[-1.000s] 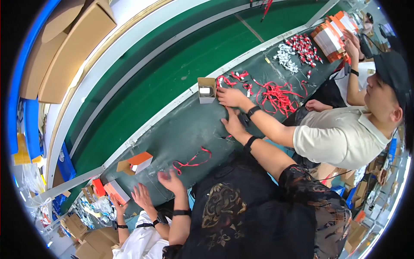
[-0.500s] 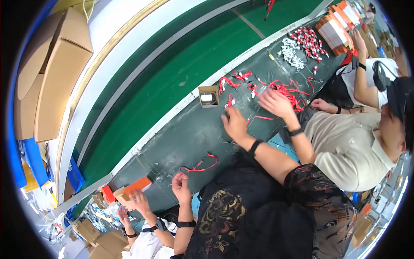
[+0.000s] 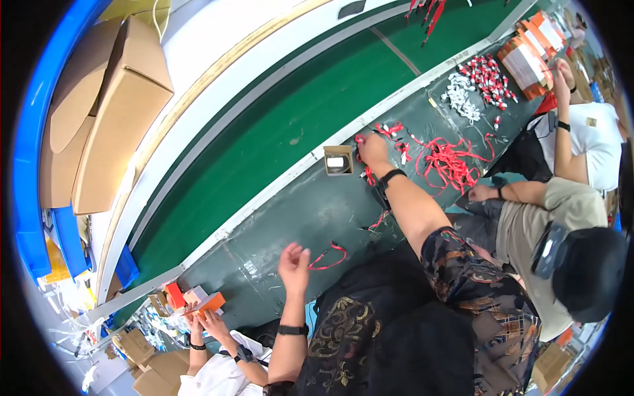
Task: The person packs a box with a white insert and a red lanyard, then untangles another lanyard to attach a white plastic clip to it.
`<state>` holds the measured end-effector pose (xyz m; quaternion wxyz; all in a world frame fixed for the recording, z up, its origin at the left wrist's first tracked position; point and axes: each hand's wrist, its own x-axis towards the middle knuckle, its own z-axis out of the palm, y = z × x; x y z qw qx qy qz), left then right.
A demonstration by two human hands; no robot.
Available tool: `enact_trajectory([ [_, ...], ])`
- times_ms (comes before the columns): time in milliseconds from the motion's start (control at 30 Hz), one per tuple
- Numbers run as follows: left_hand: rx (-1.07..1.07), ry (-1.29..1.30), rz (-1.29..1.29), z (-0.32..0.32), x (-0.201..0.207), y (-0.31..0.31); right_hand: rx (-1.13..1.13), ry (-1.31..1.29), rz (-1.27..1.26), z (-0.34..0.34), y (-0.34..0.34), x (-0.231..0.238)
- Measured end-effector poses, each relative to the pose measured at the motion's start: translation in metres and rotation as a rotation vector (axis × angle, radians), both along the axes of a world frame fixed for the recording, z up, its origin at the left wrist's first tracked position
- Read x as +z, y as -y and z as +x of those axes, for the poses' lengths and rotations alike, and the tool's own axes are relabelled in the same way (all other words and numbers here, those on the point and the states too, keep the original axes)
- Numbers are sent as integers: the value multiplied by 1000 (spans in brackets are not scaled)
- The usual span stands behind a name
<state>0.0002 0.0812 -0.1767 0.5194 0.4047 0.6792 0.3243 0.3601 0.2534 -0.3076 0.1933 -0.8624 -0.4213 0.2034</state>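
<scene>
My right hand (image 3: 375,153) reaches to the far side of the dark work table, just right of a small open cardboard box (image 3: 339,161) with a dark item inside. Its fingers close on a small bundled red lanyard (image 3: 359,139). My left hand (image 3: 294,265) hovers nearer, fingers loosely curled and apart, with no held item visible. Right beside it a looped red lanyard (image 3: 337,249) lies on the table, its left end partly hidden by the hand. Another short red strap (image 3: 378,222) lies below my right forearm.
A tangle of red lanyards (image 3: 449,162) lies right of my forearm, near a co-worker in beige. Farther are heaps of white pieces (image 3: 460,97), red-and-white pieces (image 3: 489,80) and orange-white boxes (image 3: 526,61). A green conveyor belt (image 3: 284,142) runs behind the table. Another co-worker's hands (image 3: 201,320) hold an orange box.
My right hand has moved away to the bundled lanyards by the small box. My left hand has lifted and loosened beside the looped lanyard. The beige-clad co-worker's hand has withdrawn from the tangle.
</scene>
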Motion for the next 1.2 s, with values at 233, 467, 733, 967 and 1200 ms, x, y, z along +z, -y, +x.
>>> enact_trajectory([
  [233, -433, -364, 387, 129, 10, -108, -324, -983, 741, -8, 65, 129],
  [467, -442, -180, 477, 159, -29, -160, -164, -1418, 653, -56, 126, 246],
  [733, -277, -190, 829, 135, 48, -105, 120, -1142, 733, -97, 141, 270],
  [967, -179, -324, 1044, 88, 110, -51, 632, 340, 902, -126, 138, 293],
  [1200, -125, -400, 995, 50, 110, -6, 956, 66, 224, -158, 168, 332],
])
